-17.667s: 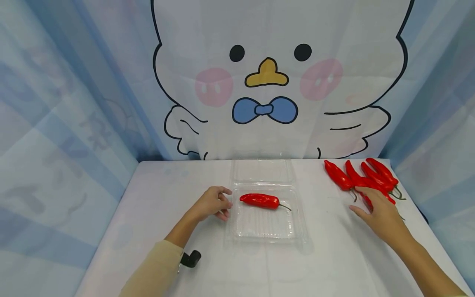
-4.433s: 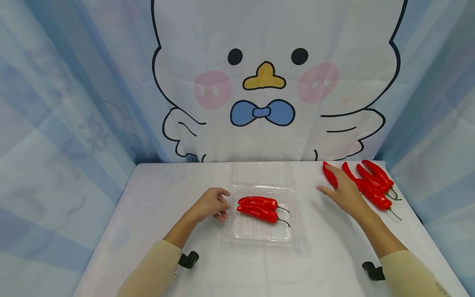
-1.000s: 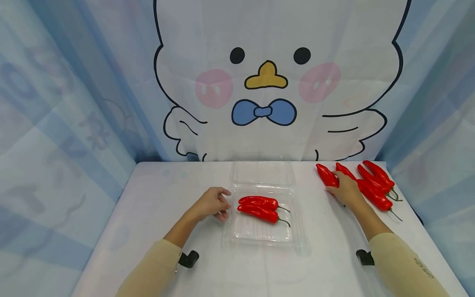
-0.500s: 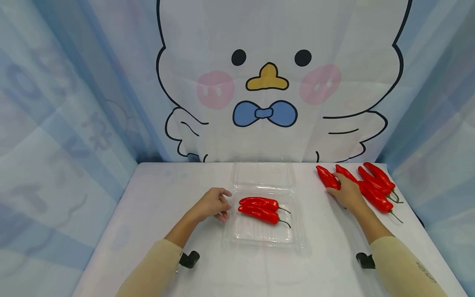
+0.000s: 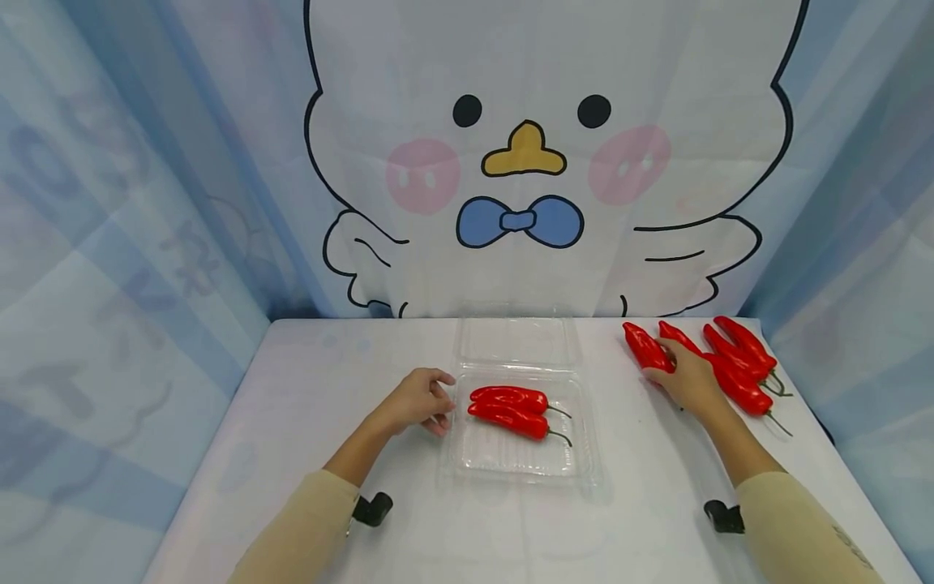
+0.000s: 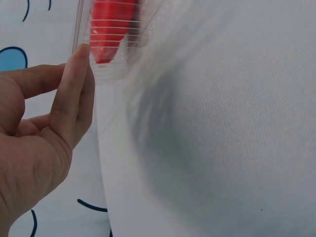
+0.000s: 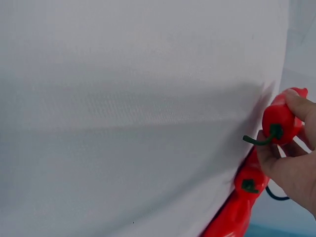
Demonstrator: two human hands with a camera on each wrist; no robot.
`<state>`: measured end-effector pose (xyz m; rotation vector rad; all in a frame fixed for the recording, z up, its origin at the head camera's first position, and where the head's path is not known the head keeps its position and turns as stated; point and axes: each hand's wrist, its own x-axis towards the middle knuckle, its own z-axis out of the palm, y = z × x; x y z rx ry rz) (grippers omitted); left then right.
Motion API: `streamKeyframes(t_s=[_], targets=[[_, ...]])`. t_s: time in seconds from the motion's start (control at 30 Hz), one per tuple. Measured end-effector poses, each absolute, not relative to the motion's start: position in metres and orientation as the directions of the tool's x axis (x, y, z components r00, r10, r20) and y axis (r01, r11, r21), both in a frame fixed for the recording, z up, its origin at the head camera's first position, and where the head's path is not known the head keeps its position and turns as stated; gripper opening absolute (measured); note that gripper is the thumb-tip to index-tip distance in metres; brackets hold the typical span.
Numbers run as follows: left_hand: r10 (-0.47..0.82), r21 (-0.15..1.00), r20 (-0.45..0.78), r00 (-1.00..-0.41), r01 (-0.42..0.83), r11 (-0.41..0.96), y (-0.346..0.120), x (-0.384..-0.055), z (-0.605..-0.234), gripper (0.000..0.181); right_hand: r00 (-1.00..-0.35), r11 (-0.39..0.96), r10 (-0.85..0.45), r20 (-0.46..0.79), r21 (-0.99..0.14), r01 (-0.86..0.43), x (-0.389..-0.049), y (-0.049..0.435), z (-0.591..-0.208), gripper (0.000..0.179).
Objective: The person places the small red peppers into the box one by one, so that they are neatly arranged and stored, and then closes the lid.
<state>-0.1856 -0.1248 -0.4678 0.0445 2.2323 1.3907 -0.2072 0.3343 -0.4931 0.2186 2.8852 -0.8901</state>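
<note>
My right hand [image 5: 689, 377] grips a red chili pepper [image 5: 642, 345] at the back right of the table. The right wrist view shows thumb and fingers around that pepper [image 7: 278, 118], its green stem pointing out toward the table. At the left side of a clear plastic clamshell box [image 5: 511, 462], my left hand [image 5: 416, 401] stays with loosely bent fingers. Its fingertips are right at the box's edge in the left wrist view. Inside the box, two red chili peppers [image 5: 511, 420] lie side by side, stems to the right.
Several more red chili peppers [image 5: 737, 385] lie in a cluster beside and behind my right hand. The box's clear lid [image 5: 516, 341] is folded back toward the printed curtain [image 5: 525, 276] behind the white table [image 5: 328, 357].
Since the oldest frame, a second pepper has come to lie in the box. My right hand has closed on the leftmost pepper of the pile. My left hand has barely moved.
</note>
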Motion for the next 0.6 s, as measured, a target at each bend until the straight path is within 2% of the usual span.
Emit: streamKeyframes(t_s=[0.6], targets=[[0.276,0.849,-0.402,-0.873,-0.242,0.471,-0.126,-0.187,-0.467,0.045,-0.998,0.837,0.044,-0.053,-0.543,0.066,-0.192,0.322,-0.469,0.087]])
